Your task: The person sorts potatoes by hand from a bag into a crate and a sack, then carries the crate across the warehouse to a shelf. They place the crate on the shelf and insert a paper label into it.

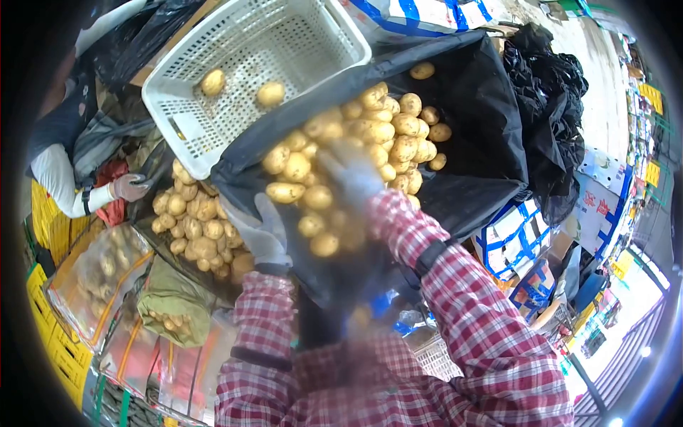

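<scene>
A heap of yellow potatoes (405,124) fills part of a black plastic liner (484,121) in front of me. My right hand (352,174), in a grey glove, reaches onto the potatoes; motion smears its fingers. At the liner's near left edge lies my left hand (263,235), gloved too, with fingers stretched and thumb apart. Several loose potatoes (324,244) lie between my two hands. Left of my left hand is another pile of potatoes (203,228), browner in tone.
Beyond the liner stands a white perforated crate (188,132) with two potatoes in it. A co-worker's gloved hand (130,187) shows at the left. Clear bags of produce (99,277) and a green sack (174,302) sit lower left. Black plastic (544,92) bunches at the right.
</scene>
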The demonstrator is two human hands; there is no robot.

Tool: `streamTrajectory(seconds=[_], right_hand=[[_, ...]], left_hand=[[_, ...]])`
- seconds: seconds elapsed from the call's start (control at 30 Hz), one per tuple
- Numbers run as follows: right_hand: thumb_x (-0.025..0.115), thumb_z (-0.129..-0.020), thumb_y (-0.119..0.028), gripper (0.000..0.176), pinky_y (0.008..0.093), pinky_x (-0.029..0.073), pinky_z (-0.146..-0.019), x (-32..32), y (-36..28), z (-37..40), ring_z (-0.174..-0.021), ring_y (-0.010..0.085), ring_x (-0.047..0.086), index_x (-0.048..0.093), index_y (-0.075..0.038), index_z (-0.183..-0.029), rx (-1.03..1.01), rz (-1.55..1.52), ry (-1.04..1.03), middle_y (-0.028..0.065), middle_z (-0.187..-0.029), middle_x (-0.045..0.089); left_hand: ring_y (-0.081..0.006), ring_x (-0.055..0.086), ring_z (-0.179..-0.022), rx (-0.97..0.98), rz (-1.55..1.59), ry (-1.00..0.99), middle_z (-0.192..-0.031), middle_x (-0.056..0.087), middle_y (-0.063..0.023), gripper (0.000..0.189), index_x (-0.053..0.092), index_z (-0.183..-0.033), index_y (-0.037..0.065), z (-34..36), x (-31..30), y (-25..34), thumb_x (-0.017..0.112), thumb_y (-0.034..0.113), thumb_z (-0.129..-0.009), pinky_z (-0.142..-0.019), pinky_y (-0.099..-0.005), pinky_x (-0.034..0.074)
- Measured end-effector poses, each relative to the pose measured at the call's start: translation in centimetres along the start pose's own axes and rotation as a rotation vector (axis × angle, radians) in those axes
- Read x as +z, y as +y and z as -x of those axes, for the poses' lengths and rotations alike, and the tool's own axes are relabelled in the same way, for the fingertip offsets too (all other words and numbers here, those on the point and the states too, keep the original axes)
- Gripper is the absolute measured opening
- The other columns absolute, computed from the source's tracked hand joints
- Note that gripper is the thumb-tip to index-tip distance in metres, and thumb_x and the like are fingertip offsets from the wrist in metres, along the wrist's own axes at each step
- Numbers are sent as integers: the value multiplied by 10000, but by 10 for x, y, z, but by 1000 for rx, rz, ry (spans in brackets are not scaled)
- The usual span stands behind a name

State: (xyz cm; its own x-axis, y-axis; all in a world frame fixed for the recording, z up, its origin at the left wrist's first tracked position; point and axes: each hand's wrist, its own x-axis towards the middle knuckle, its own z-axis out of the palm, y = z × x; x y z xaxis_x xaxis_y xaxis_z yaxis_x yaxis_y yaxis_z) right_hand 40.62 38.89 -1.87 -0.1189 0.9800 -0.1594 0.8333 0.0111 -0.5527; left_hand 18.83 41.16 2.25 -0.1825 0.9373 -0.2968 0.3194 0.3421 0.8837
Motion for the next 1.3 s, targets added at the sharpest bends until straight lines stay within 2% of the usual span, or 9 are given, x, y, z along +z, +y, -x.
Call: streamTrajectory(seconds=[0.17, 0.2, 0.3, 0.4, 0.47, 0.73, 1.0, 1.1, 1.3], right_hand=[[710, -729, -259, 533, 509, 327, -1087, -21, 41, -8, -1297, 335, 420, 551, -155, -1227, -11, 167, -8, 123, -1347, 477], [683, -753, -214, 377, 499, 360, -1050, -39, 53, -34, -1275, 319, 446, 616, -124, -1113, 397, 138, -425, 140, -1337, 488], [599, -819, -186, 406, 471, 416, -981, -57, 120, -3, -1321, 320, 408, 585, -219, -1223, 212, 492, 30, 113, -1422, 438], [625, -855, -318, 448, 470, 273, -1093, -120, 119, -10, -1365, 341, 315, 550, -246, -1291, 541, 627, -337, 98, -1442, 422], [630, -838, -272, 393, 484, 371, -1013, -98, 132, 15, -1249, 345, 440, 593, -212, -1225, 554, 711, 76, 121, -1306, 513], [665, -801, -272, 319, 500, 434, -956, -7, -10, 41, -1143, 346, 517, 629, -129, -1084, -83, 78, 105, 153, -1244, 529], [582, -861, -414, 343, 470, 305, -1049, -94, 78, 44, -1183, 271, 491, 658, -201, -1118, 809, 419, -572, 82, -1250, 564], [608, -847, -395, 371, 467, 366, -984, -88, 103, 81, -1118, 335, 527, 664, -137, -1107, 595, 665, 78, 124, -1154, 610], [660, -744, -259, 422, 484, 365, -932, -29, 29, -11, -1078, 348, 501, 580, -95, -1125, 114, 93, 196, 156, -1091, 547]], left_hand=[[-248, 250, -1394, -43, 101, 46, -1539, 174, -189, 710, 98, -1503, 27, -1, 1, -4, 536, 61, -945, -1142, -342, 241], [-298, 234, -1417, -89, 144, 54, -1534, 176, -246, 749, 88, -1492, -33, 0, 3, 4, 571, 108, -937, -1169, -383, 194], [-298, 251, -1408, -43, 74, 44, -1540, 171, -242, 744, 91, -1493, -27, 0, 1, -7, 567, 101, -936, -1162, -380, 217], [-296, 239, -1416, -47, -9, 58, -1542, 167, -239, 740, 93, -1492, -30, 0, 0, -8, 564, 108, -937, -1166, -383, 210], [-299, 233, -1419, -32, -44, 63, -1541, 170, -243, 741, 92, -1492, -30, 0, 2, -8, 563, 112, -938, -1168, -383, 207], [-316, 252, -1411, -33, -25, 68, -1530, 181, -267, 740, 96, -1488, -36, -1, -2, -11, 563, 148, -944, -1167, -384, 209], [-173, 288, -1370, -41, -170, 79, -1565, 165, -97, 675, 144, -1520, 129, 1, 3, -4, 487, -6, -954, -1127, -273, 295], [-199, 278, -1376, -62, -57, 94, -1562, 170, -130, 715, 127, -1517, 88, -2, 3, -5, 512, -42, -928, -1149, -302, 245], [-204, 284, -1366, 24, -176, 87, -1552, 186, -124, 728, 154, -1514, 82, 1, 5, -1, 508, -94, -903, -1146, -309, 237]])
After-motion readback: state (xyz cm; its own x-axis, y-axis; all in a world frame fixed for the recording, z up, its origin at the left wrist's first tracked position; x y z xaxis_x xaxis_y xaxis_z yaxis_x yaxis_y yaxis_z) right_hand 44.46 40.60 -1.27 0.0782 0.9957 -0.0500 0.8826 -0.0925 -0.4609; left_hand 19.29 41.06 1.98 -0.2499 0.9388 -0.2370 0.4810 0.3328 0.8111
